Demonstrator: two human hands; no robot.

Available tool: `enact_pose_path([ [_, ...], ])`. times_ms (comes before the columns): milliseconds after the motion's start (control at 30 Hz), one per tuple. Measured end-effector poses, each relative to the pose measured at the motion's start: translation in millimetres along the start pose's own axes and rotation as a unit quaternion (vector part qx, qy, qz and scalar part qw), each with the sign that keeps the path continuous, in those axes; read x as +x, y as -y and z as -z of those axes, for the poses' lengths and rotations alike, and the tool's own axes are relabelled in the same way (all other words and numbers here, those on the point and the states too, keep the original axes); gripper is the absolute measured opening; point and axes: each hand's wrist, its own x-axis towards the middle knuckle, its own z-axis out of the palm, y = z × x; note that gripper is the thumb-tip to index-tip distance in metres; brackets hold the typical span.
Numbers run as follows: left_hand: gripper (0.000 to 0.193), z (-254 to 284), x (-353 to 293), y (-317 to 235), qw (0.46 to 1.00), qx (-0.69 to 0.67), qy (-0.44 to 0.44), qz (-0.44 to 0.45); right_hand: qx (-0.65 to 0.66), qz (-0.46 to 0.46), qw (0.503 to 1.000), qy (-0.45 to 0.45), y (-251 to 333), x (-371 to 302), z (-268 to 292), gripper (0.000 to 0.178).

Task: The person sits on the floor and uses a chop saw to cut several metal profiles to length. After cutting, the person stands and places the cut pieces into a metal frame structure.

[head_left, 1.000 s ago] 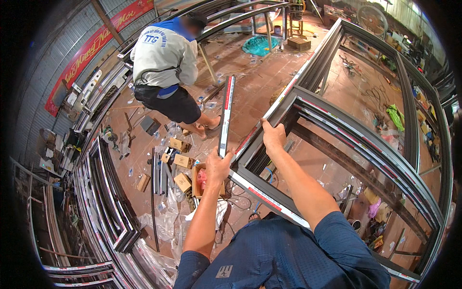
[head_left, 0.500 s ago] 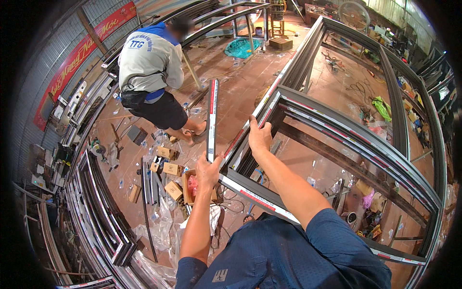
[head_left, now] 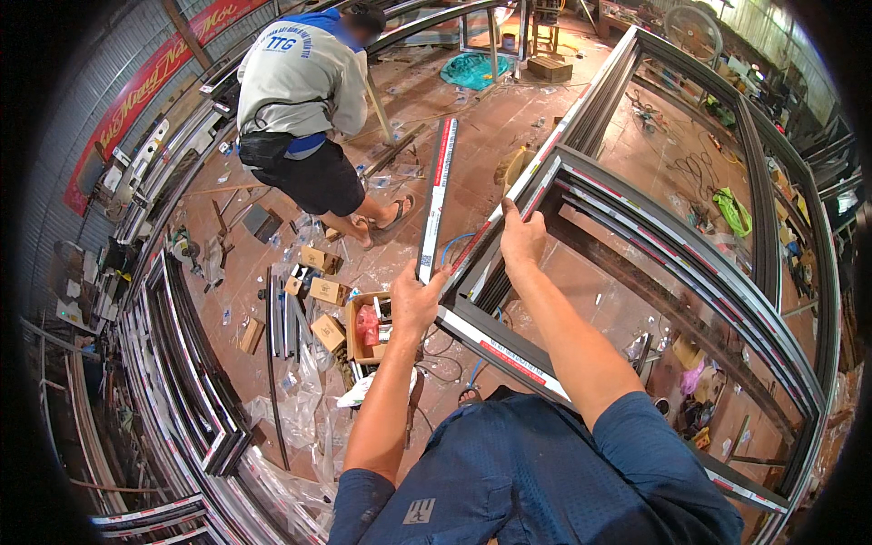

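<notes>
My left hand (head_left: 416, 304) is closed round the near end of a dark metal profile bar (head_left: 438, 195) with white and red protective tape. The bar points away from me, its far end free over the floor. Beside this hand lies the near left corner of a dark rectangular metal frame (head_left: 509, 359), also taped along its edges. Farther up its left side, my right hand (head_left: 523, 238) grips the frame's edge, thumb on top and fingers partly hidden. Several similar frames (head_left: 690, 222) appear stacked beneath and beyond it.
A co-worker (head_left: 304, 86) bends over at the far left, holding a pale stick. Small cardboard boxes (head_left: 327, 291), an open carton (head_left: 354, 350) and clear plastic sheeting (head_left: 313, 427) litter the tiled floor. More frames (head_left: 195, 363) stand along the left. A turquoise bag (head_left: 468, 71) lies farther off.
The whole view has shifted, so most things appear farther right. The bar's far end has swung slightly to the right. Both hands keep their grips.
</notes>
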Motion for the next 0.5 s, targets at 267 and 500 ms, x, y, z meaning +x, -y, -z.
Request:
enact_pose_path([
  [267, 0.037, -0.5, 2.7, 8.5, 1.000, -0.008, 0.016, 0.004, -0.037, 0.007, 0.998, -0.059, -9.5, 10.0, -11.4, 0.063],
  [500, 0.041, 5.4, 1.2, -8.8, 0.998, 0.054, 0.034, 0.003, 0.007, 0.025, 0.998, -0.051, -8.8, 5.8, -8.5, 0.068],
])
